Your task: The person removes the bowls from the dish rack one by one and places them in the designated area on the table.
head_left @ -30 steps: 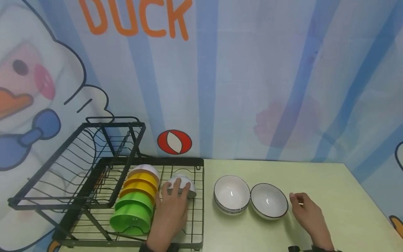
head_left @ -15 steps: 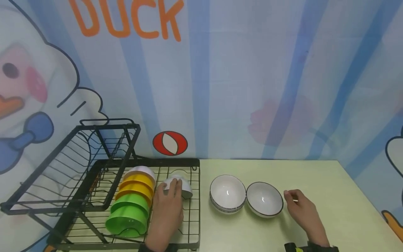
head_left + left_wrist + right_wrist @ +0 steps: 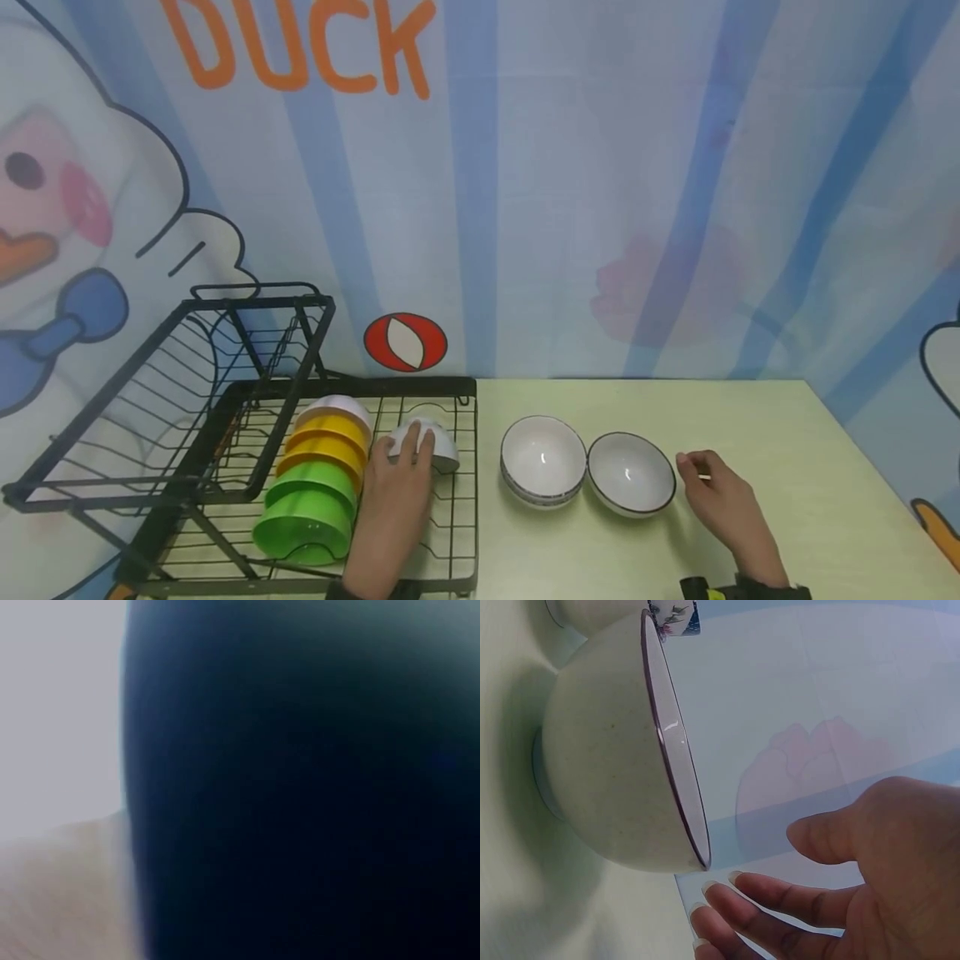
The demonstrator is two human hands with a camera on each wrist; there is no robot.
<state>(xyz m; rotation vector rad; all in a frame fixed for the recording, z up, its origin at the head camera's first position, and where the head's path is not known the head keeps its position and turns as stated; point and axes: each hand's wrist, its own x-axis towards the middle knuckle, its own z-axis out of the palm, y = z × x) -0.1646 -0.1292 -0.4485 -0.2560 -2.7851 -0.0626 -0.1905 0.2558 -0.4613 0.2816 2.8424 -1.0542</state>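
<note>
Foreground: the person's right hand, grip loosely spread, near but apart from an upright dark-rimmed bowl on the bench. Left hand: fingers laid across a small white bowl inside the black rack; whether this grip pinches it, I cannot tell. Left of this hand, green bowls, then yellow bowls behind them. Beyond: a striped backdrop.

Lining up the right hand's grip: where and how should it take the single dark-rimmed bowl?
Probably grip the dark-rimmed bowl by the right of its rim, the right hand coming from the right: thumb inside the lip, fingers under the outer wall. It stands upright, mouth up, its wall flaring outward; the stacked bowls crowd its left side.
</note>
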